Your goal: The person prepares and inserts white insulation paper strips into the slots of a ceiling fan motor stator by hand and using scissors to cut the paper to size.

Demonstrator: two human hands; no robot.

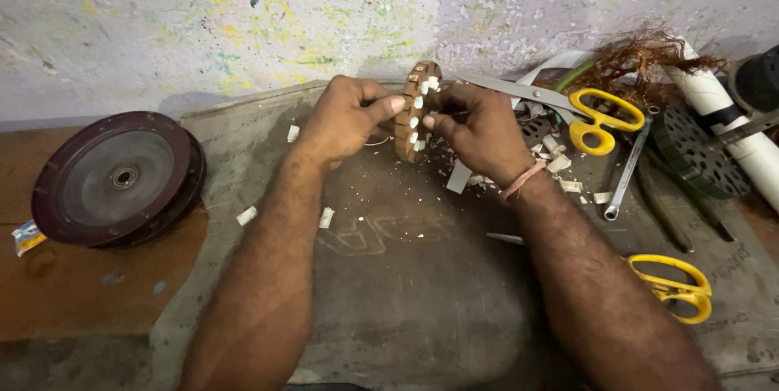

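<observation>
I hold a round brown ring-shaped motor core (pixel 412 115) upright on its edge, with small white paper strips sticking out of its slots. My left hand (pixel 345 119) grips its left side, thumb and fingers pinched on the rim. My right hand (pixel 479 127) grips the right side, fingertips at one of the white strips. An orange thread band circles my right wrist. Both hands are above a grey mat (pixel 406 277) strewn with white paper scraps.
A dark red round motor cover (pixel 118 178) lies left on the brown floor. Yellow-handled scissors (pixel 592 119) lie beyond my right hand, another pair (pixel 673 285) at lower right. A metal spanner (pixel 626 172), tangled copper wire (pixel 649 54), white pipe (pixel 730 123) and slotted disc (pixel 698 156) crowd the right.
</observation>
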